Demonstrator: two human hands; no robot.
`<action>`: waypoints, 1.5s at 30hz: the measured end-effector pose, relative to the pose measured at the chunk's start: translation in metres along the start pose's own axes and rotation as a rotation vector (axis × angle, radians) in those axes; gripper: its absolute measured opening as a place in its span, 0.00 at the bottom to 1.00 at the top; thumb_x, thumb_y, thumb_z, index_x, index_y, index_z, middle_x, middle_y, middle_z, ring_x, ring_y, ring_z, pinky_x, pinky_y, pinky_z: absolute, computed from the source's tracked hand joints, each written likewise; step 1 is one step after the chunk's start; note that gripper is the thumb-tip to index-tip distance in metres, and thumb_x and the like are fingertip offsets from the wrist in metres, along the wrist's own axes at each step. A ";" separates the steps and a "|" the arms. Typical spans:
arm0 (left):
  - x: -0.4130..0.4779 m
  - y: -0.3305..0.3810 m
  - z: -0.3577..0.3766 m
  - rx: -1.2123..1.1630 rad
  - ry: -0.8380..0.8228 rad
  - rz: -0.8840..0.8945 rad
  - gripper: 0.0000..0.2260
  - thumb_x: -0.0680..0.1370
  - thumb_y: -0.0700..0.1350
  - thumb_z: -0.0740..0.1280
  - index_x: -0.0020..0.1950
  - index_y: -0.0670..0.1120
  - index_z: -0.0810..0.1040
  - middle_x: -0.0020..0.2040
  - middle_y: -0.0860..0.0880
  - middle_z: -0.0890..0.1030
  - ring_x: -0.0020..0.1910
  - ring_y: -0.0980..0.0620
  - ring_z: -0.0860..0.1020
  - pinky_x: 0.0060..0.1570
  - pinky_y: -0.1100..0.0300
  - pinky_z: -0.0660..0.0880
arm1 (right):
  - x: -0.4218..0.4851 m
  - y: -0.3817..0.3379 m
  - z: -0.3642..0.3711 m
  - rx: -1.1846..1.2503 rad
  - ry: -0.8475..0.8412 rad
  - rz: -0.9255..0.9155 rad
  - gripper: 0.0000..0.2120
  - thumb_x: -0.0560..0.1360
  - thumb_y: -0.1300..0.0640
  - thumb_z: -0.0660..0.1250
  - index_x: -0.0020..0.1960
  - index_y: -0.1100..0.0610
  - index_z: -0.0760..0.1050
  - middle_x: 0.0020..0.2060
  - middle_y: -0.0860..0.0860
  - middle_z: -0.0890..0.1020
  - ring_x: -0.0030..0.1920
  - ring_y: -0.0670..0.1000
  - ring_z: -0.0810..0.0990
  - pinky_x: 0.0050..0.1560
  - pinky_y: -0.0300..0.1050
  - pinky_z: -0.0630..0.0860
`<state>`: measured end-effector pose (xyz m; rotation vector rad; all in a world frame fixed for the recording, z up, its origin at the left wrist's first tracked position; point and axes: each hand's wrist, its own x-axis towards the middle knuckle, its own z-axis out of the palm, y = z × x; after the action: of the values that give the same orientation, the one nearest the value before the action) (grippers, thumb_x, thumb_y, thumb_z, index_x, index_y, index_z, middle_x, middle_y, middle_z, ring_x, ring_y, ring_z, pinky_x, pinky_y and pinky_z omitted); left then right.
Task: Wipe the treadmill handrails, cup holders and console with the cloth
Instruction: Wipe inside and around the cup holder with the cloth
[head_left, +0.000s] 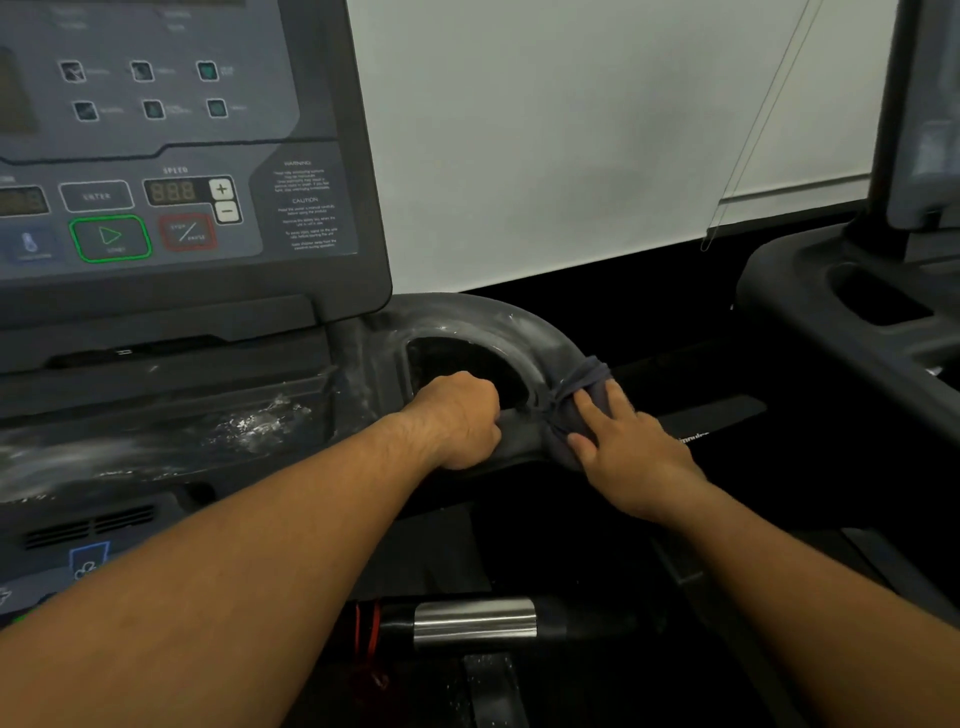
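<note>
The treadmill console (171, 156) fills the upper left, with a green start button and a speed display. To its right curves the dusty grey rim of a cup holder (498, 325) around a dark opening. A dark blue-grey cloth (569, 402) is bunched on the right end of that rim. My right hand (623, 447) presses on the cloth with straight fingers. My left hand (460, 418) curls over the near edge of the cup holder, just left of the cloth. Its fingertips are hidden behind the edge.
White dust streaks mark the shelf (249, 426) below the console. A handlebar with a silver sensor grip (475, 621) crosses low in the middle. A second treadmill (857, 312) stands at the right. A pale wall lies behind.
</note>
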<state>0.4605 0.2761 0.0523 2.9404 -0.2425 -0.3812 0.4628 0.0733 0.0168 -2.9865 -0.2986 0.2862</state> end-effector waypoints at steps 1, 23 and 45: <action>0.000 -0.001 -0.001 -0.002 -0.008 0.010 0.09 0.76 0.44 0.61 0.41 0.47 0.80 0.38 0.49 0.80 0.38 0.51 0.78 0.34 0.60 0.70 | -0.005 0.000 0.001 -0.014 0.009 0.012 0.27 0.81 0.40 0.48 0.77 0.42 0.45 0.78 0.48 0.43 0.70 0.61 0.61 0.63 0.59 0.67; 0.016 -0.008 -0.013 -0.064 -0.052 0.043 0.10 0.76 0.48 0.63 0.46 0.50 0.85 0.44 0.54 0.84 0.44 0.54 0.80 0.50 0.52 0.79 | 0.146 -0.046 -0.025 0.020 0.023 0.049 0.32 0.77 0.33 0.49 0.77 0.43 0.47 0.75 0.58 0.57 0.68 0.66 0.66 0.62 0.59 0.67; 0.011 -0.041 -0.016 -0.138 0.086 -0.033 0.14 0.76 0.44 0.63 0.58 0.53 0.83 0.56 0.53 0.83 0.56 0.53 0.80 0.59 0.56 0.76 | 0.155 -0.036 -0.025 0.018 -0.045 -0.161 0.28 0.79 0.37 0.52 0.75 0.36 0.46 0.77 0.46 0.49 0.70 0.64 0.62 0.65 0.65 0.67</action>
<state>0.4807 0.3159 0.0570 2.8194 -0.1505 -0.2642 0.6105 0.1383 0.0194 -2.9192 -0.5344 0.3362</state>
